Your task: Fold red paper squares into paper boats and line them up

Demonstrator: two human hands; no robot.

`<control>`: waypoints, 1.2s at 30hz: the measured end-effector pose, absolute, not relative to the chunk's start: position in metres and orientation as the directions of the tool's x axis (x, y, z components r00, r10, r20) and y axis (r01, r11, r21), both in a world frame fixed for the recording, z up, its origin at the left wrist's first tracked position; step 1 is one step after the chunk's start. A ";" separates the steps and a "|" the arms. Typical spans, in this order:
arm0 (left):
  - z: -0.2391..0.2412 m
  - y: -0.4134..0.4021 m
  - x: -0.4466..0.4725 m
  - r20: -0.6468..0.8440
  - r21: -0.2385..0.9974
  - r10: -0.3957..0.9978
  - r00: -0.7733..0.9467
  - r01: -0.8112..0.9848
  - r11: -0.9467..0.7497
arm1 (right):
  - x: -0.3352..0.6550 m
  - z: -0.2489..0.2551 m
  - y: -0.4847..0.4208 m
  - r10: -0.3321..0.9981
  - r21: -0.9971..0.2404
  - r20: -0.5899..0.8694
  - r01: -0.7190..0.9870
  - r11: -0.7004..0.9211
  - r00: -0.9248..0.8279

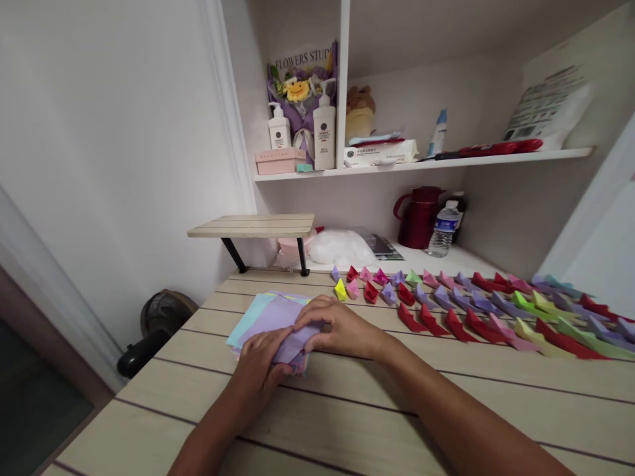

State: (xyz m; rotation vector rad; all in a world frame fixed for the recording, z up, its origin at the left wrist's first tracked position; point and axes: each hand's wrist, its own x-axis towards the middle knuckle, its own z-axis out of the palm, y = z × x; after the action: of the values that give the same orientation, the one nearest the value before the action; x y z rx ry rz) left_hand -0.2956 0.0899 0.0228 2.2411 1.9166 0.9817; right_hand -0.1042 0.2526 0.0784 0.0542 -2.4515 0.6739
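A stack of coloured paper sheets [262, 314], lilac on top with pale blue beneath, lies on the wooden table [347, 396]. My left hand [258, 367] pinches the near edge of the top lilac sheet [292, 344], which is folded over. My right hand [337, 327] presses its curled fingers on the same sheet from the right. Rows of folded paper boats [471, 307] in red, purple, green, pink and yellow stretch across the table to the right of my hands.
A small wooden riser [253, 226] stands at the back left. Behind it lie a white plastic bag [342, 248], a dark red jug [419, 215] and a water bottle [443, 229]. Shelves above hold lotion bottles [324, 125] and boxes. A fan [161, 317] sits below the table's left edge.
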 end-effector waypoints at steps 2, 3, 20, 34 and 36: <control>0.024 0.090 -0.296 0.430 0.416 0.902 0.042 0.877 -0.239 | -0.104 0.079 0.252 0.121 -0.454 0.549 -0.173 0.874 -0.827; 0.024 0.090 -0.296 0.428 0.417 0.903 0.041 0.877 -0.238 | -0.105 0.078 0.252 0.125 -0.454 0.545 -0.167 0.875 -0.829; 0.035 0.085 -0.291 0.413 0.423 0.911 0.022 0.881 -0.213 | -0.116 0.065 0.240 0.136 -0.471 0.544 -0.167 0.866 -0.828; 0.041 0.082 -0.288 0.428 0.386 0.904 -0.016 0.907 -0.167 | -0.112 0.070 0.230 0.192 -0.485 0.514 -0.100 0.869 -0.836; 0.041 0.082 -0.289 0.435 0.387 0.900 -0.017 0.907 -0.169 | -0.112 0.069 0.229 0.164 -0.479 0.504 -0.116 0.870 -0.848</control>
State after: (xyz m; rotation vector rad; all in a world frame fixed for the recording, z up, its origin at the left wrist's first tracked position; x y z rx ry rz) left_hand -0.2889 0.0822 0.0409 2.2093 2.0312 0.9636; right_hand -0.1124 0.2291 0.0686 -0.0347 -2.4908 0.6843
